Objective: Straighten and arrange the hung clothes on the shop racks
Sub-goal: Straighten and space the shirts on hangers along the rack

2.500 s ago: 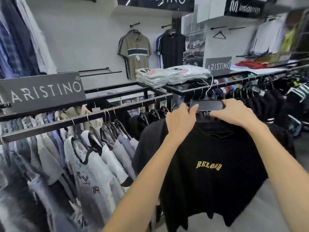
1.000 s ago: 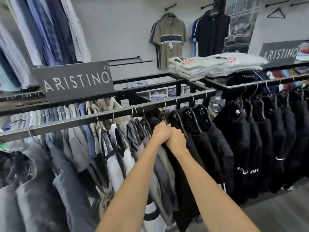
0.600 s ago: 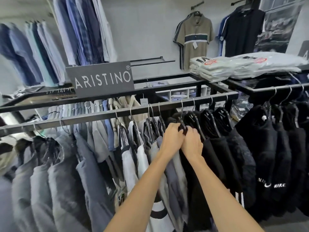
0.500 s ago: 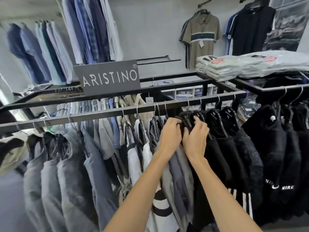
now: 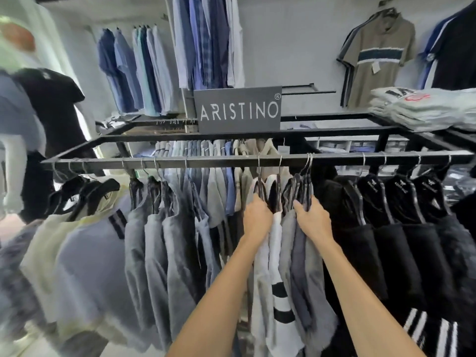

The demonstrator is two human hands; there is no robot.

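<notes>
Looking through the head view, centre frame: my left hand (image 5: 257, 218) curls round the white shirt (image 5: 273, 253), my right hand (image 5: 315, 220) grips the bunched grey shirts (image 5: 296, 256) under the rail (image 5: 206, 161). I'd spread them evenly, sliding hooks gently.

Black metal rack rail (image 5: 231, 161) runs level, left to right. Hung on it:
- pale yellow and lilac polo shirts (image 5: 77, 240), far left, hangers askew
- light grey shirts (image 5: 159, 240), packed tight
- white black-striped shirt (image 5: 279, 292), centre, left hand (image 5: 257, 217) at its hanger
- bunched grey shirts (image 5: 301, 253), right hand (image 5: 314, 219) round the hangers
- black fleece tops (image 5: 386, 240), right, evenly spaced
</notes>
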